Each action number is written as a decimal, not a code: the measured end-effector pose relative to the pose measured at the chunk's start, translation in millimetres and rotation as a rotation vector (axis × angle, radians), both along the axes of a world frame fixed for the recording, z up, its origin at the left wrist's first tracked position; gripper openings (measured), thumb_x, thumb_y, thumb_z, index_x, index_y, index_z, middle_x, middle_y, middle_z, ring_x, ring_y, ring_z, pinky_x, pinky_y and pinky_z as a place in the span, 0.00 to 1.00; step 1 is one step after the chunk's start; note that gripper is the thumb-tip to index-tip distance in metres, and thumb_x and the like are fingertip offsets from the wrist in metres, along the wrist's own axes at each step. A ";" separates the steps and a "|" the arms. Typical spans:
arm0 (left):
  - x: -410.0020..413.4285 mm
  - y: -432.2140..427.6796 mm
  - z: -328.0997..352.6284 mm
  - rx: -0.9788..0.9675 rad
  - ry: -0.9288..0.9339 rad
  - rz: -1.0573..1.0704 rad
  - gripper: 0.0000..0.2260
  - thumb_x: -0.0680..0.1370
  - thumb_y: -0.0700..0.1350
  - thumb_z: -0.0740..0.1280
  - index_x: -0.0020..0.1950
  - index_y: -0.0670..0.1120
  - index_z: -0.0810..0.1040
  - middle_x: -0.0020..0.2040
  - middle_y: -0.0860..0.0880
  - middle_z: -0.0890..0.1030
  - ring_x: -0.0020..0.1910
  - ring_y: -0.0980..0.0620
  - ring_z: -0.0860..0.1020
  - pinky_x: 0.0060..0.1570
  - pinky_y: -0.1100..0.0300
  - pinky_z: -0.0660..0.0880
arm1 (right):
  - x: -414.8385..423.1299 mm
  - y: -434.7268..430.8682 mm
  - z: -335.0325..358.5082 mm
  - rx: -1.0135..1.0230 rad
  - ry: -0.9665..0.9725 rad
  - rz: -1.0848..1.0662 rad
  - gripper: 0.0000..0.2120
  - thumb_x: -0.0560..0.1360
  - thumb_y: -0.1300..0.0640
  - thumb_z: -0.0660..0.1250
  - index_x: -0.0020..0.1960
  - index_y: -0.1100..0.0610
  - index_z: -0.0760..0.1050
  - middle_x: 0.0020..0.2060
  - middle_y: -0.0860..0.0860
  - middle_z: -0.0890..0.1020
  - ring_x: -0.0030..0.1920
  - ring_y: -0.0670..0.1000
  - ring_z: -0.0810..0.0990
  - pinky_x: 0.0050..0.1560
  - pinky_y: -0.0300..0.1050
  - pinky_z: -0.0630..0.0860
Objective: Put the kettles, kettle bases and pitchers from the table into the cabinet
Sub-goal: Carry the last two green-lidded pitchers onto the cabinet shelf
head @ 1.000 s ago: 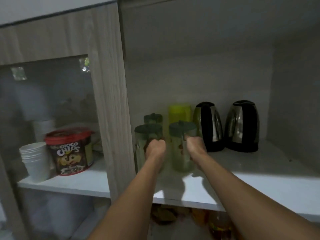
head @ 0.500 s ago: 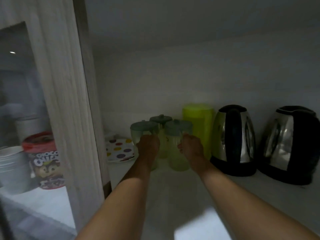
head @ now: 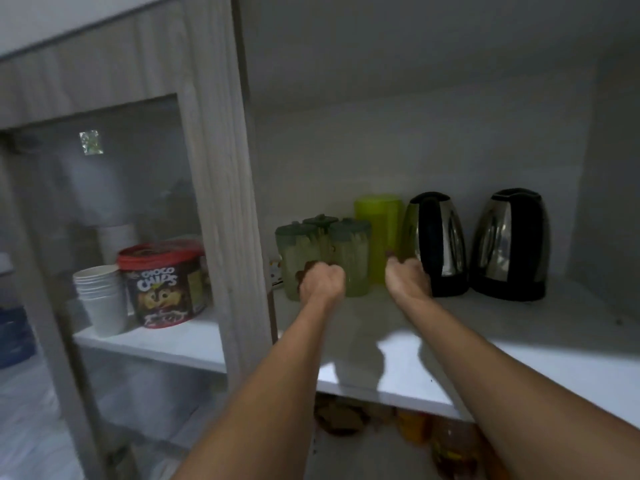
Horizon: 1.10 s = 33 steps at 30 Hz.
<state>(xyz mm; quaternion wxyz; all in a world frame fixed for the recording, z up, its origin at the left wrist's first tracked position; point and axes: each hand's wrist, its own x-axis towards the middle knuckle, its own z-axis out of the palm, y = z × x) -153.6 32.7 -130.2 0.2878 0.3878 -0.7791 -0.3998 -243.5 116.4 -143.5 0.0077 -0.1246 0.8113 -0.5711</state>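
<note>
Three clear pitchers with grey-green lids stand close together on the white cabinet shelf (head: pixel 502 337): a left pitcher (head: pixel 293 252), a right pitcher (head: pixel 350 252) and one behind them (head: pixel 320 220). A lime-green pitcher (head: pixel 379 223) stands just to their right. Two steel-and-black kettles (head: pixel 437 244) (head: pixel 509 244) stand further right. My left hand (head: pixel 322 282) is a fist against the left pitcher's lower right side, at its handle. My right hand (head: pixel 408 278) hovers apart from the right pitcher, in front of the lime-green pitcher, with its fingers curled on nothing.
A wooden cabinet post (head: pixel 221 202) rises just left of the pitchers. Behind the glass door to its left are a red-lidded Choco Chips tub (head: pixel 159 282) and stacked white paper cups (head: pixel 100 296). Packaged goods (head: pixel 415 424) lie on the level below.
My right hand has let go of the right pitcher and moved right. Both pitchers now stand on the shelf. My head has pulled back, so the view is wider.
</note>
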 end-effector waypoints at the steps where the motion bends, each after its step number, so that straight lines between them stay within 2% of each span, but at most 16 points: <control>1: 14.1 9.9 -5.6 -0.014 0.010 -0.015 0.17 0.83 0.46 0.56 0.61 0.35 0.76 0.62 0.37 0.77 0.61 0.39 0.76 0.53 0.56 0.70 | 16.2 8.9 -7.9 0.017 0.016 0.014 0.24 0.83 0.47 0.53 0.66 0.64 0.73 0.66 0.64 0.76 0.66 0.64 0.74 0.61 0.50 0.70; 4: 60.6 34.4 -19.6 0.007 -0.005 0.015 0.20 0.82 0.50 0.58 0.62 0.34 0.76 0.65 0.36 0.75 0.63 0.37 0.74 0.57 0.54 0.70 | 69.9 34.1 -26.8 0.032 0.019 0.061 0.23 0.83 0.46 0.52 0.59 0.63 0.76 0.60 0.63 0.79 0.61 0.63 0.76 0.58 0.52 0.71; 6: 98.7 47.0 -19.2 0.014 0.001 0.046 0.21 0.82 0.50 0.58 0.64 0.34 0.75 0.66 0.35 0.75 0.65 0.36 0.73 0.61 0.53 0.70 | 101.6 46.1 -27.2 0.028 0.026 0.085 0.23 0.83 0.46 0.52 0.58 0.63 0.76 0.60 0.63 0.79 0.61 0.63 0.76 0.58 0.52 0.71; 8: 142.2 55.7 -15.4 0.008 0.028 0.092 0.21 0.82 0.50 0.58 0.63 0.34 0.76 0.64 0.35 0.76 0.64 0.36 0.74 0.61 0.51 0.71 | 135.5 53.7 -22.2 0.012 0.032 0.117 0.22 0.83 0.47 0.52 0.57 0.62 0.76 0.57 0.61 0.79 0.60 0.63 0.77 0.57 0.52 0.71; 12: 232.2 68.8 -8.7 -0.013 0.052 0.249 0.20 0.82 0.49 0.57 0.63 0.34 0.76 0.64 0.35 0.76 0.64 0.36 0.74 0.60 0.52 0.71 | 207.4 50.4 -15.8 -0.019 0.039 0.267 0.20 0.83 0.45 0.52 0.50 0.59 0.74 0.47 0.57 0.78 0.48 0.59 0.76 0.56 0.56 0.75; 14: 281.0 76.8 -9.2 -0.004 0.066 0.321 0.20 0.82 0.48 0.57 0.64 0.34 0.75 0.66 0.35 0.76 0.65 0.37 0.73 0.60 0.54 0.71 | 248.4 42.5 -18.2 -0.014 0.046 0.357 0.22 0.82 0.45 0.52 0.55 0.60 0.76 0.51 0.58 0.80 0.51 0.60 0.78 0.57 0.55 0.76; 16: 332.4 88.9 -16.3 0.004 0.048 0.375 0.19 0.82 0.47 0.58 0.65 0.35 0.74 0.66 0.35 0.75 0.66 0.37 0.73 0.60 0.54 0.71 | 293.4 34.9 -26.9 0.003 0.043 0.438 0.25 0.81 0.43 0.53 0.60 0.61 0.78 0.58 0.61 0.81 0.57 0.64 0.79 0.60 0.60 0.76; 18: 386.6 96.0 -26.3 0.014 0.026 0.459 0.20 0.82 0.48 0.58 0.65 0.35 0.74 0.66 0.36 0.75 0.66 0.37 0.73 0.61 0.54 0.71 | 345.3 27.3 -40.0 0.035 0.012 0.535 0.26 0.80 0.43 0.53 0.62 0.60 0.78 0.61 0.61 0.81 0.58 0.66 0.80 0.61 0.62 0.76; 24: 561.2 98.7 -44.4 0.103 0.022 0.760 0.18 0.82 0.46 0.57 0.67 0.37 0.72 0.68 0.38 0.73 0.66 0.38 0.73 0.62 0.53 0.71 | 518.5 10.2 -62.3 0.061 -0.031 0.822 0.23 0.80 0.43 0.54 0.55 0.59 0.78 0.51 0.61 0.80 0.53 0.63 0.80 0.60 0.60 0.76; 28: 675.2 96.4 -57.2 0.119 0.009 0.927 0.18 0.81 0.44 0.58 0.66 0.36 0.73 0.67 0.37 0.75 0.64 0.37 0.74 0.60 0.52 0.72 | 632.6 -4.5 -75.1 0.084 -0.074 1.001 0.24 0.78 0.43 0.55 0.57 0.60 0.77 0.47 0.58 0.77 0.57 0.64 0.80 0.60 0.59 0.77; 31: 751.9 87.3 -71.8 0.147 0.003 1.014 0.17 0.81 0.45 0.59 0.63 0.36 0.75 0.64 0.36 0.76 0.62 0.37 0.75 0.56 0.53 0.73 | 708.8 -21.0 -87.0 0.088 -0.068 1.103 0.19 0.79 0.43 0.54 0.51 0.57 0.74 0.46 0.57 0.75 0.49 0.60 0.76 0.53 0.54 0.74; 33: 796.9 81.5 -85.2 0.168 0.005 1.057 0.16 0.80 0.46 0.59 0.61 0.36 0.76 0.61 0.37 0.79 0.59 0.37 0.77 0.55 0.53 0.74 | 751.1 -29.9 -99.5 0.109 -0.080 1.137 0.17 0.79 0.43 0.55 0.50 0.56 0.72 0.48 0.60 0.78 0.49 0.59 0.75 0.55 0.56 0.75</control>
